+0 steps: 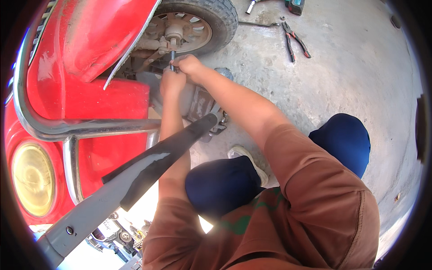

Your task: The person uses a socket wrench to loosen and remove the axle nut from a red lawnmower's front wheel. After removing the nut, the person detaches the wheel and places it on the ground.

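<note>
My left hand (173,83) is closed round the lower part of a dark metal rod (173,56). Just above it, the fingers of my right hand (189,66) are pressed together at the same rod. The rod's upper end meets the rusty hub and steering joint (163,45) inside a wheel (225,28). That wheel has a black tyre and a dusty spoked rim, and it stands beside a red vehicle fender (101,36). My fingers hide most of the rod's lower end.
A long grey jack handle (96,204) with a black sleeve slants across below my forearms. Red-handled pliers (294,40), a long wrench (258,24) and a cordless tool's battery (296,6) lie on the concrete. A chrome bumper bar (103,128) runs along the red bodywork at left.
</note>
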The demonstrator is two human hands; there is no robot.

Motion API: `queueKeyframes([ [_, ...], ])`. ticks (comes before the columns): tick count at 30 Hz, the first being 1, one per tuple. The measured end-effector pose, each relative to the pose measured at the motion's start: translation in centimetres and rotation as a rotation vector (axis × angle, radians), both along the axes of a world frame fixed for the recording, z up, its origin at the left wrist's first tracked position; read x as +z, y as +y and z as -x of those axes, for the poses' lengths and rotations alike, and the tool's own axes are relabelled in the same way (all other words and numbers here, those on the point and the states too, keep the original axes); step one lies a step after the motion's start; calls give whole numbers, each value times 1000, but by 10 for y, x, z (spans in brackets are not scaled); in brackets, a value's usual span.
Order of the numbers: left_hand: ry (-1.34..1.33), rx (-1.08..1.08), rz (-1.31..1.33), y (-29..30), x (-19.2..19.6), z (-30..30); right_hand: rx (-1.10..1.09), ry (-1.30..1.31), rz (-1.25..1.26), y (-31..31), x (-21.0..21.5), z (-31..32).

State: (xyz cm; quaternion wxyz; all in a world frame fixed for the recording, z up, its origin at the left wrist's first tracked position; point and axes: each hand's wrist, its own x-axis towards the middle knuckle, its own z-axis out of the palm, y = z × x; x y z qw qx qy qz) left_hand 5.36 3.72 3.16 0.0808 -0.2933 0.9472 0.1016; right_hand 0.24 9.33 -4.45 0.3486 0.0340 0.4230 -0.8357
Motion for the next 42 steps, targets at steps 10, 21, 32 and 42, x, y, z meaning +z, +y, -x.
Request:
queueKeyframes([
  [10,53,-5,30,-12,-11,7,-69,-223,293,-12,5,1],
  [21,68,296,-685,-44,-28,10,-196,33,-441,-46,-11,11],
  [32,-16,-10,118,-13,-16,-4,9,-289,452,-4,5,1],
  [42,240,49,-247,-59,-60,-4,-124,-35,-90,-27,17,-4],
])
